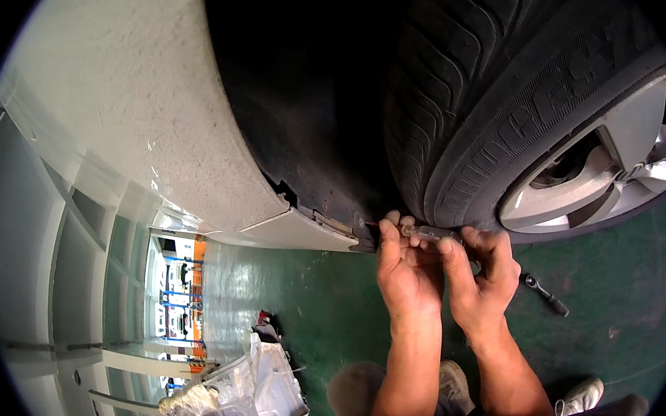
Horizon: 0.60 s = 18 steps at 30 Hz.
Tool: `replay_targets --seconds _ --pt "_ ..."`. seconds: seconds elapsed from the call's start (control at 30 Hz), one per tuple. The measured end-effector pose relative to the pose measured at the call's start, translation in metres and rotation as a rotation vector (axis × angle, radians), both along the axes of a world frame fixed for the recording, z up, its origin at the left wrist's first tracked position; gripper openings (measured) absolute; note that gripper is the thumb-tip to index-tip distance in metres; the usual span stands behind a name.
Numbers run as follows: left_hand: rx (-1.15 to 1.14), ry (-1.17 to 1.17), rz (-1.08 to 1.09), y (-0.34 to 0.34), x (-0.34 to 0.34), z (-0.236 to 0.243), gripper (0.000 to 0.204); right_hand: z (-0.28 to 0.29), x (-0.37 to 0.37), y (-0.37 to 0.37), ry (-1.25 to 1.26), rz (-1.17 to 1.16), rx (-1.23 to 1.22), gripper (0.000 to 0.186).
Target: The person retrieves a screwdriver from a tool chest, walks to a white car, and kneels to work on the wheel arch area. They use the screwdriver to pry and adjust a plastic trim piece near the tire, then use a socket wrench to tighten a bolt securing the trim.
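Both my hands are raised to the lower edge of a dark wheel arch liner [318,130] beside a black tyre [513,97]. My left hand [406,269] pinches the front end of a slim grey tool [430,233] near a small fastener at the liner's bottom edge. My right hand [481,274] grips the same tool's rear end, fingers curled around it. The tool's tip is hidden behind my fingers.
A white car body panel [143,121] curves above left. A silver alloy wheel [607,176] sits at right. A black ratchet tool [545,294] lies on the green floor [316,289]. White removed panels [262,388] lie at lower left. My shoes [579,396] show below.
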<state>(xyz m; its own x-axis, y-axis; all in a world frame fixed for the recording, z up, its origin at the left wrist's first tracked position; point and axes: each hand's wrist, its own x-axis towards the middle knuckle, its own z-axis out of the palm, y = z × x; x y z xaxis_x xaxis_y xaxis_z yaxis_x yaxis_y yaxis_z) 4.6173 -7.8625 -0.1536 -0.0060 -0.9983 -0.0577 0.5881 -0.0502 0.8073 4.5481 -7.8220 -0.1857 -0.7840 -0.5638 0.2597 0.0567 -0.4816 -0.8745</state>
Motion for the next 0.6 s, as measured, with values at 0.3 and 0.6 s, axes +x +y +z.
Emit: replay_targets --seconds 0.3,0.6 --pt "0.067 -0.002 0.069 0.004 0.0 0.007 0.022 0.0 0.002 0.004 0.025 0.026 -0.134 0.024" --pt "0.1 0.232 0.012 0.002 0.004 0.017 0.018 0.03 -0.013 -0.009 0.179 -0.04 -0.219 0.022"
